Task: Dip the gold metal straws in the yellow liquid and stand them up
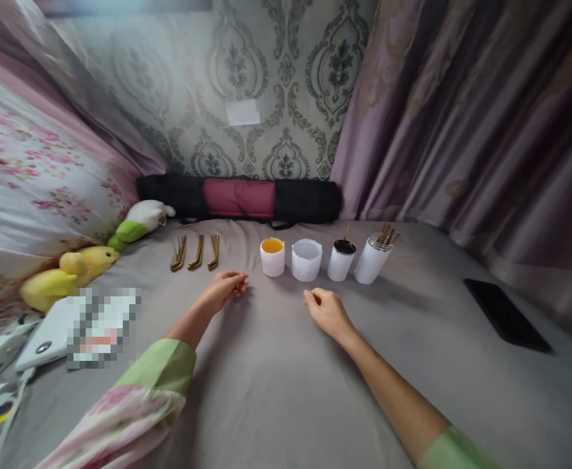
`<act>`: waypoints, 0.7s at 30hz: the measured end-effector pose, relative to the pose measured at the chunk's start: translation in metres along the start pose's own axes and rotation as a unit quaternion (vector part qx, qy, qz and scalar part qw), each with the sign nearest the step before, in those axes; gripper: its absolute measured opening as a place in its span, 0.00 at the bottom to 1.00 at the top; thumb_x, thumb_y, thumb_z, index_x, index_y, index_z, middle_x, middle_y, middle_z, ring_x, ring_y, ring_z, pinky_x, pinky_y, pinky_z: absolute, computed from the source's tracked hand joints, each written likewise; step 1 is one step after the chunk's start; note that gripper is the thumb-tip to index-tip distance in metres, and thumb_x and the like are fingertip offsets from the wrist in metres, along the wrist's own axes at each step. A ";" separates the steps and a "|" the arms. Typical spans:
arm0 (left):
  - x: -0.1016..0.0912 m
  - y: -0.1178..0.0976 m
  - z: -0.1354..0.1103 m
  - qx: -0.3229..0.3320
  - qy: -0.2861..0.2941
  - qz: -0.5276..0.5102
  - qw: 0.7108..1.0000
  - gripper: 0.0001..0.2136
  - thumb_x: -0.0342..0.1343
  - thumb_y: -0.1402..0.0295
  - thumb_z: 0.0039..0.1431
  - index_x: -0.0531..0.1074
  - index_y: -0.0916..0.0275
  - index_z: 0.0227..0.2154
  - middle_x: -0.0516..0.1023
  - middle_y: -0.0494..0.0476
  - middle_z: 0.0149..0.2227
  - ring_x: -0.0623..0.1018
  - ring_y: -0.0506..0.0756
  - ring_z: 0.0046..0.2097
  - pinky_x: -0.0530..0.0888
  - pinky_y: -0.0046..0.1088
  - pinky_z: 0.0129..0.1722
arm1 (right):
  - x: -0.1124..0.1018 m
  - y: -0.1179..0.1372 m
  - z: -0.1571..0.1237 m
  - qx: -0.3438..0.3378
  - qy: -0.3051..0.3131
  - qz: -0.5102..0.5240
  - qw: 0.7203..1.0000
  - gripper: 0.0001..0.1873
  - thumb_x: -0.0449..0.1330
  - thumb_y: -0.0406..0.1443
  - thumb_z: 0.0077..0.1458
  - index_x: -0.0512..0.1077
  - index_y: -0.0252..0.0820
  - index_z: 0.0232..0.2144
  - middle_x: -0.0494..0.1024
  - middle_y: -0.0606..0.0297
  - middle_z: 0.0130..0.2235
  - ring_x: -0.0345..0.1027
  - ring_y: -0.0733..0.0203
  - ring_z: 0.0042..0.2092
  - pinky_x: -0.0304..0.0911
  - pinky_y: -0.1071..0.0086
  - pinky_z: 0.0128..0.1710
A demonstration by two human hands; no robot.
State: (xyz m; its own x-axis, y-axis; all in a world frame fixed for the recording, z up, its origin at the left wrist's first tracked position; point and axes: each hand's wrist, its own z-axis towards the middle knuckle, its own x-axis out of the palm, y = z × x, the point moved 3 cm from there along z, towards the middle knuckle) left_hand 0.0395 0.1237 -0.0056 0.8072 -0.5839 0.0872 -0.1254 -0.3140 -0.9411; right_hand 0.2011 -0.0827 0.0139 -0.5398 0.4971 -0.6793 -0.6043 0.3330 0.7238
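My left hand [226, 290] hovers low over the grey sheet with its fingers curled and nothing visible in them. To its left lie gold-coloured bent sticks in three small groups: a left group [178, 255], a middle group [197, 254] and a right group [214, 253]. My right hand [329, 314] is closed, thumb against fingers, with no object showing. Just beyond it stand a white cup with a yellow inside [273, 262], a wider white cup [306, 264], a dark-lined white cup [341, 266] holding one stick, and a taller white container [371, 264] with several gold sticks.
A black and maroon rolled bag [240, 197] lies along the wall. At right is a dark phone [508, 316]. Plush toys [71, 277], a white power bank [54, 332], a power strip [0, 352] and a blurred-out item [105, 326] sit at left. Curtains [442, 117] hang at the side.
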 end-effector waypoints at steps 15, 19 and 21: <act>-0.034 -0.027 0.030 0.059 -0.113 0.186 0.974 0.12 0.59 0.67 0.39 0.68 0.70 0.26 0.72 0.56 0.23 0.69 0.47 0.20 0.63 0.21 0.18 | 0.014 -0.023 -0.003 0.012 -0.072 -0.036 0.997 0.21 0.44 0.45 0.56 0.67 0.42 0.21 0.72 0.65 0.23 0.61 0.66 0.25 0.48 0.74 0.26; -0.041 -0.035 0.039 0.065 -0.146 0.265 0.951 0.10 0.55 0.67 0.43 0.68 0.69 0.27 0.71 0.54 0.22 0.69 0.47 0.20 0.64 0.20 0.17 | 0.015 -0.026 -0.003 0.002 -0.079 -0.019 0.997 0.21 0.44 0.45 0.55 0.68 0.42 0.21 0.73 0.65 0.23 0.62 0.66 0.25 0.49 0.75 0.26; -0.044 -0.039 0.043 0.064 -0.162 0.287 0.942 0.09 0.53 0.68 0.44 0.68 0.69 0.28 0.71 0.53 0.21 0.69 0.47 0.20 0.63 0.20 0.17 | 0.016 -0.028 -0.003 -0.004 -0.079 -0.013 0.997 0.21 0.44 0.45 0.55 0.68 0.41 0.21 0.72 0.65 0.22 0.62 0.66 0.25 0.50 0.75 0.26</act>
State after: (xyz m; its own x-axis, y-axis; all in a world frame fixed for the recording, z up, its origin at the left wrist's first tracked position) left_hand 0.0338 0.1936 0.0133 0.7643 -0.3645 -0.5320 -0.5405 0.0880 -0.8367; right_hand 0.2072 -0.0869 -0.0172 -0.4241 0.6088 -0.6705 -0.6218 0.3425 0.7043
